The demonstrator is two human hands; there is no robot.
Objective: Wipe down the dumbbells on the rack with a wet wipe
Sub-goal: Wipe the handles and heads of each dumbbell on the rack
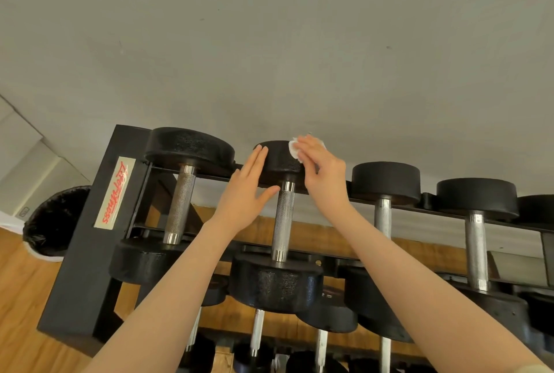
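A black rack (pixel 90 237) holds a row of black dumbbells with knurled steel handles. The second dumbbell from the left (pixel 283 216) lies between my hands. My left hand (pixel 245 195) rests flat with straight fingers against the left side of its far head (pixel 277 156), thumb near the handle. My right hand (pixel 322 174) presses a white wet wipe (pixel 295 149) onto the top right of that same far head. Most of the wipe is hidden under my fingers.
The largest dumbbell (pixel 180 192) sits at the left end, with others (pixel 385 192) to the right and more on a lower tier. A lined black bin (pixel 54 222) stands on the wooden floor left of the rack. A grey wall rises behind.
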